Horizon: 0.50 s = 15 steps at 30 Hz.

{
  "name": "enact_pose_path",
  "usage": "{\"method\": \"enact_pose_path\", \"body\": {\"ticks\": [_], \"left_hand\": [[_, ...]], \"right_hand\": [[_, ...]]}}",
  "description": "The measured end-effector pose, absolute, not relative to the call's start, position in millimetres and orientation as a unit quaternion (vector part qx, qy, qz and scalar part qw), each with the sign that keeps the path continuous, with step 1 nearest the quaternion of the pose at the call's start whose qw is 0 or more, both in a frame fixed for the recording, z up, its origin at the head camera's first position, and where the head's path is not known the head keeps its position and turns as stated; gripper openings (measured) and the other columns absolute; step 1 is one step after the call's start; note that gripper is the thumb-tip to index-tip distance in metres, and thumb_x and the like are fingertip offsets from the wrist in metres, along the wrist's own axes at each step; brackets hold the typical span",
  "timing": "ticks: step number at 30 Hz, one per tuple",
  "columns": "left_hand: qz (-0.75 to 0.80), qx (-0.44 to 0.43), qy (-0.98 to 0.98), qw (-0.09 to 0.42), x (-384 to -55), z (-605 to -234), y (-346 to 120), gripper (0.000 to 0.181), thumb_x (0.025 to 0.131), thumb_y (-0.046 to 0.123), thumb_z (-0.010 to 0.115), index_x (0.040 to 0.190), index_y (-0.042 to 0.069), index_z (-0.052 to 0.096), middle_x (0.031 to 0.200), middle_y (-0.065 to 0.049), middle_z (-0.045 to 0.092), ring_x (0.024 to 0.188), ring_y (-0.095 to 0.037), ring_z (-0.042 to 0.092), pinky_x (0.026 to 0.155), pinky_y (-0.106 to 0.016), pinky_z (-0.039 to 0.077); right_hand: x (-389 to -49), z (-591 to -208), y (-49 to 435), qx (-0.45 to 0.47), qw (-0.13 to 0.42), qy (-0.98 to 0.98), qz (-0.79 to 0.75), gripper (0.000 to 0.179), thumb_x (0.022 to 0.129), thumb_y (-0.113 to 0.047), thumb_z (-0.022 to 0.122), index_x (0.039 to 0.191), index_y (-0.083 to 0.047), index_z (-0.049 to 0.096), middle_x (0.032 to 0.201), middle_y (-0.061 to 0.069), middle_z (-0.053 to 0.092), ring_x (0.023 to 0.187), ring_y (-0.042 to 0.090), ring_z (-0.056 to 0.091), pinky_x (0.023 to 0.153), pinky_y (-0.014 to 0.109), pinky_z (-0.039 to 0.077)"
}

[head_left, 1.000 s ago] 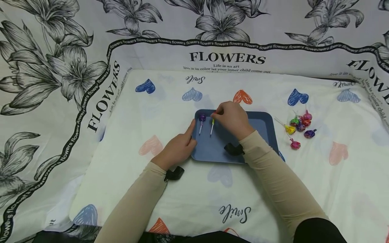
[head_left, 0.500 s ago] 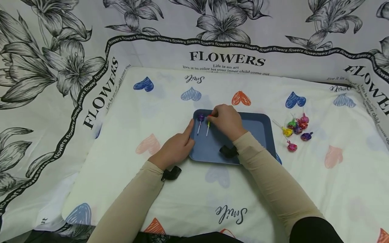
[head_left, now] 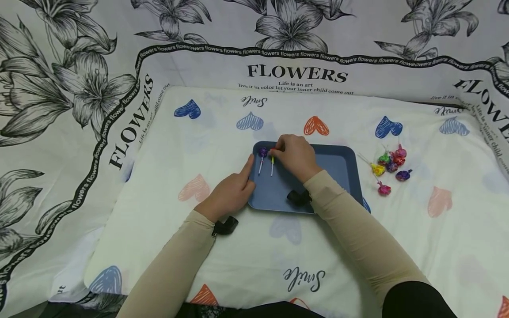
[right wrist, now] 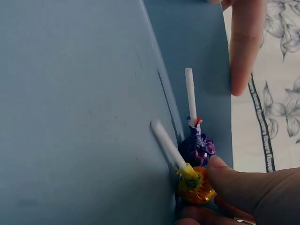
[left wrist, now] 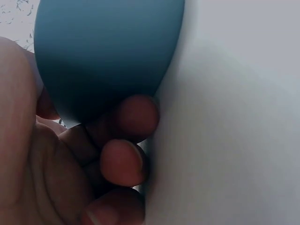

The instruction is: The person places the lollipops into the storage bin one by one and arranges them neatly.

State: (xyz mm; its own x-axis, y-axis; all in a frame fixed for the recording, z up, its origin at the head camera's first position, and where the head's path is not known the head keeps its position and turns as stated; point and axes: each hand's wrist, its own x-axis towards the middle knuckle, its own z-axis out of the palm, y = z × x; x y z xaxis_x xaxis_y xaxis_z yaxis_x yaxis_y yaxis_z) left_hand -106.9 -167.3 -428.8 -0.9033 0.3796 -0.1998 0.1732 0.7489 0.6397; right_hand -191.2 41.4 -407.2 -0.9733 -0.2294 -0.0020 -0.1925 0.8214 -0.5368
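A blue-grey tray (head_left: 338, 161) lies on the cloth in front of me. My left hand (head_left: 228, 198) holds its left edge, index finger straight along the outer side and the other fingers curled, as the left wrist view shows. Inside the tray, near its far left corner, my right hand (head_left: 297, 157) pinches the wrapped head of a yellow-orange lollipop (right wrist: 194, 190). The stick of that lollipop points toward me. Just left of it lies a purple lollipop (head_left: 263, 153), its white stick also toward me. In the right wrist view the two wrapped heads are side by side.
Right of the tray, several wrapped lollipops (head_left: 391, 161) lie in a loose cluster, with a pink lollipop (head_left: 384, 189) and a dark purple lollipop (head_left: 403, 175) apart from it. A heart-printed cloth (head_left: 222, 145) covers the surface under the tray.
My right hand has shifted slightly left with the yellow-orange lollipop, bringing it closer to the purple one. The left hand stays at the tray's edge.
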Motion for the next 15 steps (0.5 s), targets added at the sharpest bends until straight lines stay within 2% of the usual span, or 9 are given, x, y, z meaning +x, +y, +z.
{"method": "enact_pose_path", "body": {"ticks": [5,15], "left_hand": [[0.322,0.151,0.922,0.156,-106.3,-429.1,-167.2,0.076,0.105,0.023,0.039,0.17,0.015,0.0,0.066,-0.001,0.046,0.056,-0.018,0.045,0.061,-0.037,0.041],[0.321,0.149,0.922,0.156,-105.9,-429.1,-166.8,0.077,0.105,0.024,0.039,0.17,0.016,-0.001,0.066,0.0,0.044,0.055,-0.016,0.041,0.058,-0.036,0.038]], "right_hand": [[-189.8,-406.1,41.2,-0.109,0.04,0.955,-0.273,0.027,0.093,-0.039,0.08,0.087,-0.013,0.072,0.084,0.003,0.07,0.074,0.021,0.061,0.063,0.039,0.046],[-187.4,-404.5,42.2,-0.117,0.046,0.958,-0.256,0.02,0.095,-0.033,0.077,0.09,-0.013,0.076,0.088,0.003,0.074,0.075,0.021,0.065,0.067,0.042,0.052]]}}
